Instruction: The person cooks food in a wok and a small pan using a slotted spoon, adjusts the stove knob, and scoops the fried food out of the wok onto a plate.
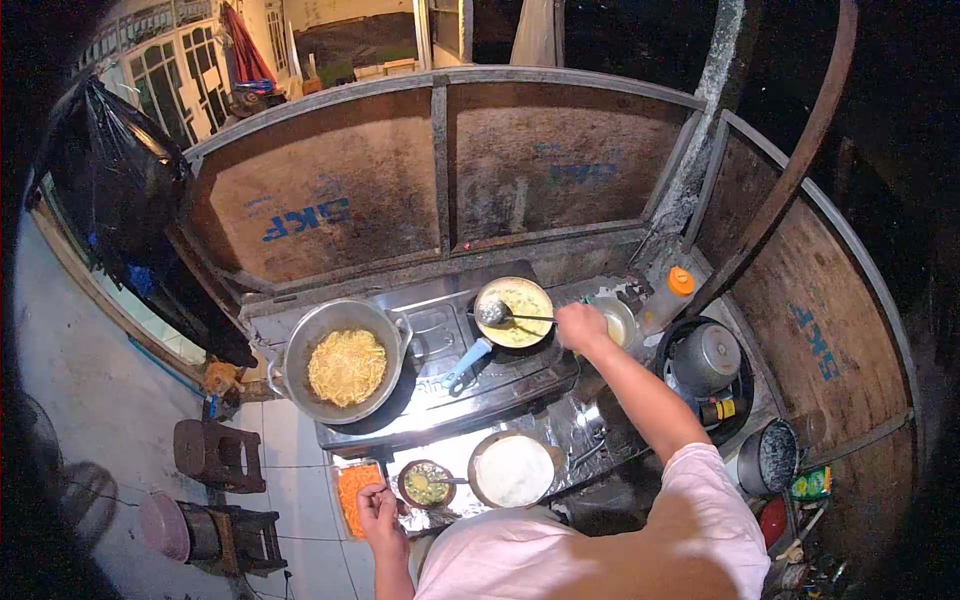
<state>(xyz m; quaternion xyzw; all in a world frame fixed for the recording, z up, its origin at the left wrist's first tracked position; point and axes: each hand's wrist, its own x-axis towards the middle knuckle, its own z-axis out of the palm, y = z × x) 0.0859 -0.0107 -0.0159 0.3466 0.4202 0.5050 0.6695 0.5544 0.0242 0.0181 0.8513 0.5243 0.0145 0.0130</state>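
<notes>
Ladle [492, 314], stiff and probably light, best held by its handle's end, is over the blue-handled pan [517, 280], gripped in the right hand [582, 327]; left hand [380, 515], beside orange shreds [354, 487], unclear.

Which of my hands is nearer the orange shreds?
Left: your left hand is at the orange shreds' edge; your right hand is farther off, holding a ladle over the pan.

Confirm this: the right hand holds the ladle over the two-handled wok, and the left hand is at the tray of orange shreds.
Not quite: the head view shows the right hand holding the ladle over the blue-handled frying pan, not the two-handled wok. The left hand is at the tray of orange shreds.
</notes>
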